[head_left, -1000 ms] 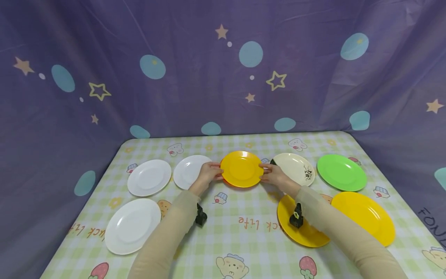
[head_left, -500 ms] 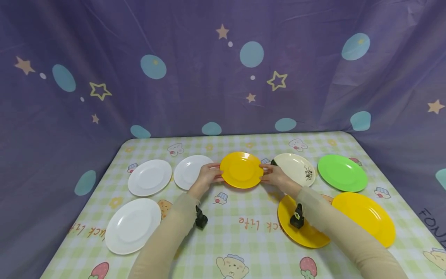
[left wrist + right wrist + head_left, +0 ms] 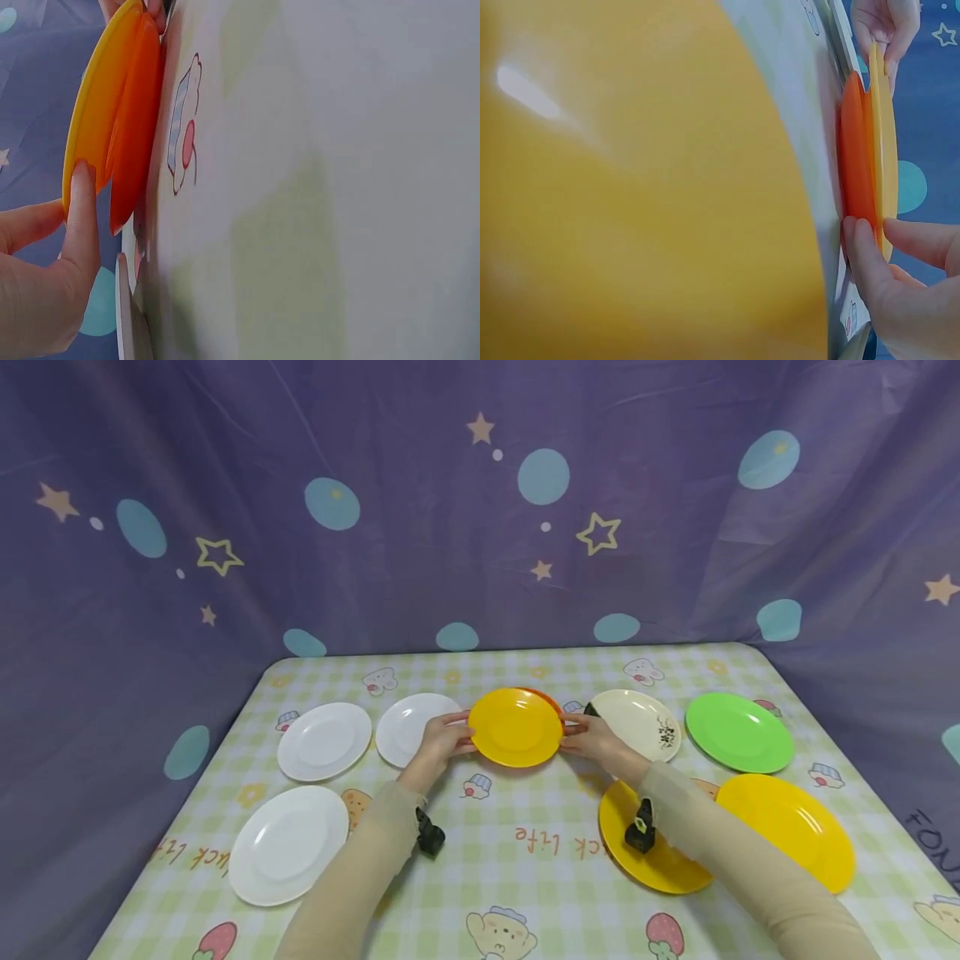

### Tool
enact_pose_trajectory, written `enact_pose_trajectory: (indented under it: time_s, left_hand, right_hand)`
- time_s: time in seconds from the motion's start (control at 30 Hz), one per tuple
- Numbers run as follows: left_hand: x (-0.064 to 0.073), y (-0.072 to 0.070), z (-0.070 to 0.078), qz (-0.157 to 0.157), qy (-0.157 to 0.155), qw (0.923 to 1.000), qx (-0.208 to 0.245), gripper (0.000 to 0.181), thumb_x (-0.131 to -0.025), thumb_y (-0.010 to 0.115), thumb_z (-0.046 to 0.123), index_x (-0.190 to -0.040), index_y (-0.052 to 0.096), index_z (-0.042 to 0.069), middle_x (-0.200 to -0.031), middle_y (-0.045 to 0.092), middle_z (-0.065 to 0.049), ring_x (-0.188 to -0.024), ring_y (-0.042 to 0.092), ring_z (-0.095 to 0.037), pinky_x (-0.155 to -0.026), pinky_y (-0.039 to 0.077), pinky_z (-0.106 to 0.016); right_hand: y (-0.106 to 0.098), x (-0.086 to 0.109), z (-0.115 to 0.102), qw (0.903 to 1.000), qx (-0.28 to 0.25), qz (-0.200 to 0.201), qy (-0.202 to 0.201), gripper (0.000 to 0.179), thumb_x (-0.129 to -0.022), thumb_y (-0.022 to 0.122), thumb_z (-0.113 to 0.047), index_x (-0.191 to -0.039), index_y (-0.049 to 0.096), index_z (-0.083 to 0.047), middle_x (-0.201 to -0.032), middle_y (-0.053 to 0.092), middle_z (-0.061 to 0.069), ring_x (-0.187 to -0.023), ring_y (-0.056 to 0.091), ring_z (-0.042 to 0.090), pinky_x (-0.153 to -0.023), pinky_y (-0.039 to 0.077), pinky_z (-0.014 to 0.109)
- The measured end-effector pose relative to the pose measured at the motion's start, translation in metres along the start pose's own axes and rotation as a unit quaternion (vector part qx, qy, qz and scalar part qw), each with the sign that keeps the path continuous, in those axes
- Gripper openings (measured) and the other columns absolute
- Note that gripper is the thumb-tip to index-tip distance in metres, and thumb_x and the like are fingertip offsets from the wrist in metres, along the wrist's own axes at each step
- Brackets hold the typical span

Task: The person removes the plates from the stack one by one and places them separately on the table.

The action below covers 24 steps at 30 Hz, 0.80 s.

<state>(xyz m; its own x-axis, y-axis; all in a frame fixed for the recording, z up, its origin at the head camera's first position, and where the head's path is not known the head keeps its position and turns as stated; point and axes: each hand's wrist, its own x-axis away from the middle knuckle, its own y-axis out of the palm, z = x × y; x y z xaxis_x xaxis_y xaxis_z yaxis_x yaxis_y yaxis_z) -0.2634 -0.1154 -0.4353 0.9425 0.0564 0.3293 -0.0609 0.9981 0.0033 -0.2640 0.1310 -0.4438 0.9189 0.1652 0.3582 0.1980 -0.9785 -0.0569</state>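
Note:
A small yellow plate (image 3: 516, 727) is held at the back middle of the table, above an orange plate (image 3: 138, 127). In the head view only a sliver of the orange plate shows, behind the yellow one's right rim. My left hand (image 3: 441, 742) pinches the yellow plate's left rim between thumb and finger. On the opposite side my right hand (image 3: 600, 745) grips the rim, its thumb on the yellow plate and its fingertips against the orange plate's edge in the right wrist view. The left wrist view shows a gap between the two plates on the left side.
Three white plates (image 3: 324, 741) lie on the left. A cream plate (image 3: 626, 718) with a dark pattern and a green plate (image 3: 738, 732) lie at the back right. Two larger yellow plates (image 3: 787, 827) lie nearer on the right, one partly under my right arm. A checked cloth (image 3: 555, 893) covers the table.
The yellow plate has shifted slightly left and nearer with my left hand, baring an orange sliver at its back right. My right hand has hardly moved.

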Motion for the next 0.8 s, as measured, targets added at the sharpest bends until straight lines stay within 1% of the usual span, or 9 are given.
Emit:
enact_pose_trajectory:
  time_s: [0.2,0.33,0.53,0.7,0.8]
  left_hand:
    - [0.005,-0.007,-0.001,0.002,0.007,1.0000,-0.006,0.039,-0.079,0.054,-0.009,-0.118,0.052,-0.005,-0.102,0.059,-0.028,-0.056,0.060,-0.013,-0.057,0.055,-0.027]
    - [0.006,-0.012,-0.001,-0.002,0.010,0.9999,-0.006,0.038,-0.079,0.053,-0.009,-0.117,0.052,-0.006,-0.097,0.061,-0.026,-0.054,0.060,-0.013,-0.056,0.055,-0.028]
    - [0.009,-0.018,-0.003,-0.009,0.017,0.9998,-0.009,0.038,-0.079,0.053,-0.010,-0.116,0.052,-0.007,-0.089,0.064,-0.023,-0.053,0.060,-0.013,-0.057,0.055,-0.030]
    - [0.012,-0.023,-0.004,-0.021,0.026,0.9993,-0.015,0.038,-0.079,0.052,-0.010,-0.117,0.051,-0.008,-0.082,0.065,-0.018,-0.052,0.059,-0.012,-0.056,0.055,-0.029]
    - [0.013,-0.026,-0.004,-0.029,0.025,0.9990,-0.023,0.038,-0.079,0.052,-0.009,-0.117,0.051,-0.008,-0.079,0.065,-0.015,-0.053,0.059,-0.012,-0.056,0.055,-0.028]
  right_hand:
    - [0.000,-0.001,0.001,0.9998,-0.020,-0.001,-0.005,0.052,-0.083,0.049,0.013,-0.132,0.033,0.006,-0.121,0.043,0.031,-0.086,0.058,0.019,-0.086,0.047,0.037]
    - [0.002,0.000,0.002,0.9997,-0.019,0.010,-0.013,0.051,-0.082,0.050,0.014,-0.130,0.035,0.009,-0.121,0.043,0.031,-0.081,0.059,0.018,-0.083,0.049,0.038]
    - [0.006,-0.001,0.001,0.9993,-0.017,0.033,-0.008,0.047,-0.081,0.051,0.014,-0.126,0.040,0.010,-0.112,0.048,0.028,-0.070,0.059,0.014,-0.077,0.052,0.036]
    - [0.007,-0.003,0.002,0.9989,-0.018,0.043,-0.009,0.047,-0.080,0.051,0.015,-0.125,0.041,0.010,-0.106,0.051,0.025,-0.067,0.058,0.013,-0.075,0.053,0.035]
    - [0.007,-0.003,0.002,0.9987,-0.018,0.045,-0.012,0.046,-0.080,0.051,0.016,-0.125,0.041,0.011,-0.100,0.052,0.022,-0.065,0.058,0.013,-0.074,0.053,0.035]
